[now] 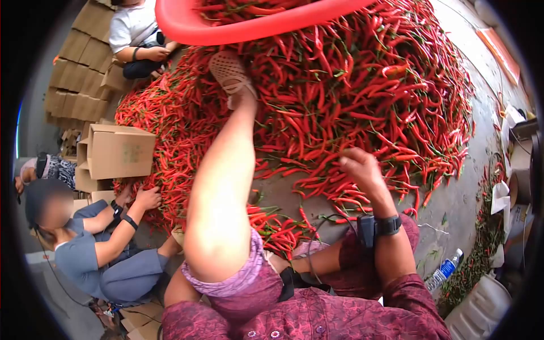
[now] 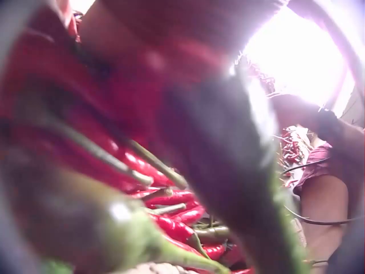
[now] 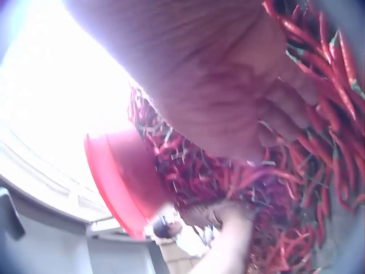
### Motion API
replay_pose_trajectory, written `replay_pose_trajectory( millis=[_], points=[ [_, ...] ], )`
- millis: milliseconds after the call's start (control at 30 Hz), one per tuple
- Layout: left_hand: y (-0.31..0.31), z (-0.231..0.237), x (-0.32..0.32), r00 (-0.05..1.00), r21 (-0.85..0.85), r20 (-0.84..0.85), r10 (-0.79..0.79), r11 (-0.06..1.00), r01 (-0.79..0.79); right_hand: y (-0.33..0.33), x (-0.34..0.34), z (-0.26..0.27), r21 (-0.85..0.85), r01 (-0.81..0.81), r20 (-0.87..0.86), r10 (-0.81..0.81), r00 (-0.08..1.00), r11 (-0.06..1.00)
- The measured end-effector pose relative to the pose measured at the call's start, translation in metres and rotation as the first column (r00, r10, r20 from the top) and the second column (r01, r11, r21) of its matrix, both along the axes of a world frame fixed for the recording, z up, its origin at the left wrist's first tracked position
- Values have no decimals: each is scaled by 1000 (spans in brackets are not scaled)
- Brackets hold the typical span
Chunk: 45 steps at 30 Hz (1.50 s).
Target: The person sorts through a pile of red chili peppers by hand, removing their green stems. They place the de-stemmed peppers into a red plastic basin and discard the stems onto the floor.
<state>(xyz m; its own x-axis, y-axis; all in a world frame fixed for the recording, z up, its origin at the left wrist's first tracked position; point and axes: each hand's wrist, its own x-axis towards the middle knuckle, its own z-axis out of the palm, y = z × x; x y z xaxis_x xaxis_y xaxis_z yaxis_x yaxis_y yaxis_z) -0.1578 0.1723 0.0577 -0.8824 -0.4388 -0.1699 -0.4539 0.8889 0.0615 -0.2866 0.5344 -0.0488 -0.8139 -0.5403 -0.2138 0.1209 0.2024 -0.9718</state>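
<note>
My right hand (image 1: 364, 170) is over the near edge of a large heap of red chili peppers (image 1: 362, 102), its fingers loosely bent and no pepper visible in them. The right wrist view shows its palm (image 3: 222, 85) and bent fingers just over the red peppers (image 3: 336, 131). My left hand is out of sight in the head view. In the left wrist view a blurred patch of skin (image 2: 165, 34) lies across the top, with dark and greenish peppers (image 2: 228, 154) very close to the lens; its fingers cannot be made out. Red peppers with green stems (image 2: 177, 228) lie beyond.
A red basin (image 1: 266, 27) holding peppers is at the top. My outstretched leg (image 1: 224, 175) crosses the heap, its foot among the peppers. People sit on the left near a cardboard box (image 1: 122, 152). A water bottle (image 1: 443, 271) and a small pepper pile (image 1: 277, 232) are nearer.
</note>
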Motion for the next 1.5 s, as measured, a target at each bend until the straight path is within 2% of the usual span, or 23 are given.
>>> replay_pose_trajectory(
  millis=[33,100,167,233,300,367,433,500,567,633,667,700,733,800,833,867,967,1100,1200,1267,1367,1400,1500],
  points=[
    [5,12,31,997,65,71,31,997,-36,9,-9,13,-4,138,221,-134,966,990],
    [17,31,81,975,145,204,94,981,-125,24,-17,14,-72,296,304,-262,916,952],
    [26,44,117,937,178,313,154,960,-217,24,-18,22,-96,315,232,-287,929,944],
    [33,51,143,900,199,388,197,936,-291,16,-16,17,-99,248,35,-245,969,964],
    [39,53,157,867,212,446,221,915,-342,5,-12,36,-138,234,4,-236,972,962],
    [45,53,165,840,219,491,231,901,-375,3,-16,42,-263,322,-4,-335,942,909],
    [50,57,170,818,221,525,234,891,-396,14,-32,54,-293,460,-206,-525,825,838],
    [52,64,171,809,230,537,239,881,-413,34,-48,58,-213,660,-386,-682,621,721],
    [48,75,158,820,237,510,258,874,-423,56,-51,51,243,674,-524,-491,696,697],
    [37,91,137,845,256,438,306,859,-443,61,-52,21,621,645,-641,-185,745,445],
    [26,98,125,867,295,343,361,835,-465,49,-46,10,661,591,-544,-247,802,463],
    [20,108,116,870,332,286,401,810,-483,33,-38,7,614,636,-576,-285,766,467],
    [2,109,121,887,467,96,451,767,-440,16,-32,19,673,587,-520,-278,808,450],
    [18,145,94,948,424,-18,316,861,-279,6,-14,25,551,559,-541,-245,805,620],
    [25,159,80,961,450,-71,268,868,-209,-1,-3,19,537,550,-607,-160,778,639],
    [31,168,72,953,547,-108,285,817,-182,-11,9,19,628,442,-531,-63,845,640],
    [78,199,33,975,688,-127,181,724,-45,-30,42,26,672,264,-448,96,889,692],
    [148,214,-9,997,602,-77,-11,797,55,-44,74,29,605,-57,-304,296,906,794],
    [166,205,-27,979,463,-12,-203,867,186,-41,69,26,428,-253,-199,363,910,868],
    [166,192,-26,964,386,27,-264,892,234,-39,53,26,489,-215,-161,330,930,845],
    [148,167,-5,997,527,-3,-79,847,69,-15,6,4,677,-17,-165,174,971,736],
    [145,161,2,996,548,89,-19,836,-33,3,-10,21,727,108,-240,104,965,678],
    [147,144,19,961,630,261,90,739,-240,43,-38,28,586,410,-500,-87,862,699]
  ],
)
